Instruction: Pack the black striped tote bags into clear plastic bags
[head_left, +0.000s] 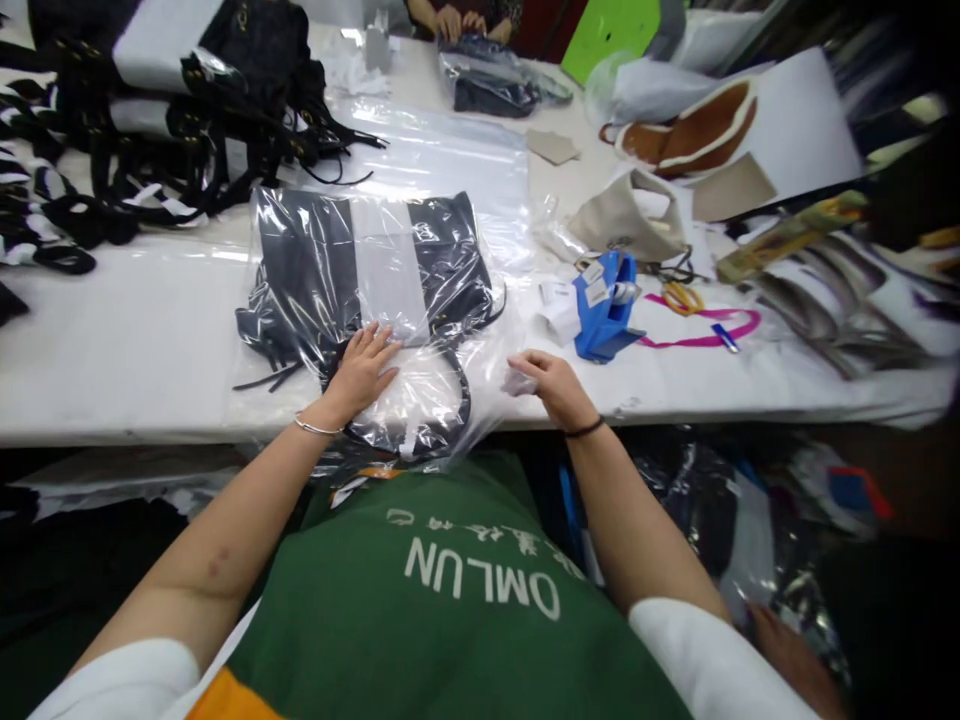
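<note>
A black handbag with a white band round its middle lies inside a clear plastic bag on the table in front of me. My left hand rests flat on the plastic over the handbag's lower part, fingers outstretched. Below it, the handbag's looped strap shows through the film near the table edge. To the right, my right hand pinches the loose side of the plastic bag between thumb and fingers.
Black handbags are piled at the back left. Flat clear bags lie behind. On the right are a blue tape dispenser, pink ribbon, yellow-handled scissors and a beige pouch. Across the table, another person's hands touch a wrapped item.
</note>
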